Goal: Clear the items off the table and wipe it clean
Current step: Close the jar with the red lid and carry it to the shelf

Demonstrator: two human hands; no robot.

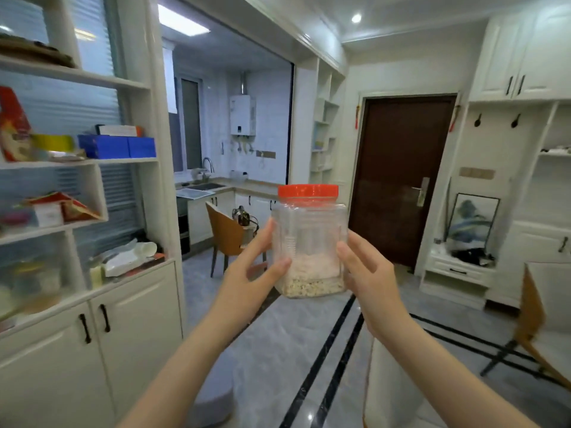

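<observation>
A clear plastic jar (310, 239) with an orange screw lid (308, 190) is held up in the air in front of me, upright, with a layer of pale grains at its bottom. My left hand (251, 267) holds its left side, thumb across the front. My right hand (364, 270) holds its right side, fingers bent round the wall. The table itself is mostly out of view; only a white corner (389, 381) shows at the bottom right.
A white shelf unit (92, 168) with boxes and packets stands on the left, its counter (129, 267) cluttered. Orange chairs stand ahead (225, 233) and at the right (534, 322). A grey stool (213, 406) sits low. A dark door (401, 180) is ahead.
</observation>
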